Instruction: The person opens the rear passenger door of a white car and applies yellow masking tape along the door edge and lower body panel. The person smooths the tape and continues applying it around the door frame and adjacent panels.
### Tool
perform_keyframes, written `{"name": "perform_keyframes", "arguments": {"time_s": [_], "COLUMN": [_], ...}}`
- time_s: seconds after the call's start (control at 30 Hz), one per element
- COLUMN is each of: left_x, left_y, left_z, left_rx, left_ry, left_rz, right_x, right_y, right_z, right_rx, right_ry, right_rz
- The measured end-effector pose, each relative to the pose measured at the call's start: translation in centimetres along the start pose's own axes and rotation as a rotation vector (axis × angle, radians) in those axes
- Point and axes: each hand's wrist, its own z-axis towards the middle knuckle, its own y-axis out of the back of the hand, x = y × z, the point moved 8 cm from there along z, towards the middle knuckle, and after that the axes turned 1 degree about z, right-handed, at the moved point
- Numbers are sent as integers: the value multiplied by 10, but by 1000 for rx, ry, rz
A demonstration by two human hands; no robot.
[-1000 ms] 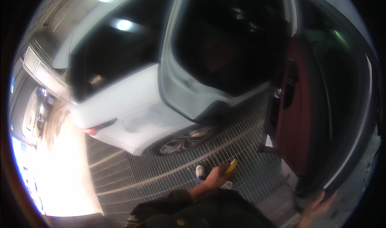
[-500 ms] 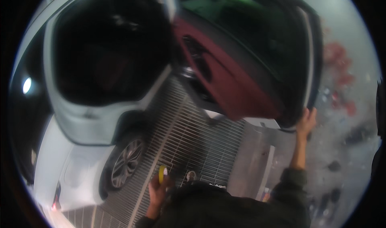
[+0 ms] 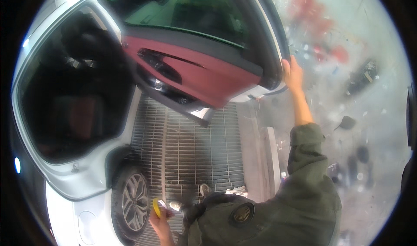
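In my left hand (image 3: 161,223), low and left of the middle, is a roll of yellow tape (image 3: 156,206), upright between closed fingers beside the rear wheel (image 3: 134,201). My right arm is stretched out, and the right hand (image 3: 293,75) grips the free edge of an open car door (image 3: 204,77). Its thumb shows on the near side of the edge, and other fingers are partly hidden. Dark red trim, a black armrest and a green-tinted window show on the door's inner face. It stands swung away from the white car body (image 3: 82,181).
Slatted metal grating (image 3: 186,137) lies underfoot between car and door. A pale raised strip (image 3: 271,155) runs along its right side. Red stains (image 3: 310,11) and a dark flat piece (image 3: 346,123) mark the grey floor (image 3: 321,116). The car's doorway (image 3: 82,107) is dark inside.
My view has turned, so car and door sit farther left. My right hand stays on the door edge and appears higher in the picture. The tape roll remains in my left hand.
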Motion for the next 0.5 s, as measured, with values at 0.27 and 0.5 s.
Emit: {"name": "perform_keyframes", "arguments": {"time_s": [0.27, 0.5], "left_x": [25, 18], "left_y": [25, 14], "left_z": [1, -11], "left_rx": [-21, -44], "left_ry": [20, 37], "left_rz": [-46, -7], "right_x": [-25, -95], "right_y": [-24, -46], "right_z": [40, 75], "right_rx": [91, 197], "right_ry": [-156, -272], "right_rz": [-40, -144]}}
